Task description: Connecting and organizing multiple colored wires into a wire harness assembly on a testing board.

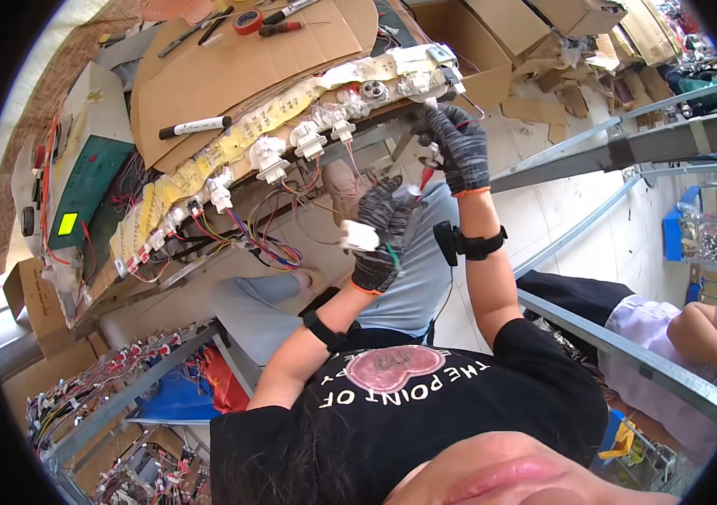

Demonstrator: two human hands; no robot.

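My left hand (382, 223), in a dark grey knitted glove, is closed around a white plastic connector (360, 236) above my lap. A green wire (394, 258) shows by its palm, and a pale greyish piece (406, 193) lies at its fingertips. My right hand (459, 151), gloved alike, is raised by the right end of the test board (245, 139). Its fingers are bent together around a small white connector (432, 156), partly hidden, with a red piece (427, 177) just below. White connector sockets (308, 139) line the board's front edge, with coloured wires (270, 244) hanging below.
Cardboard (249, 67) behind the board bears a marker (195, 127), red tape (247, 22) and a screwdriver (282, 28). A green-fronted tester (80, 181) stands left. Metal rails (628, 353) run at right, near another person's arm (708, 337). Wire bundles (97, 379) lie lower left.
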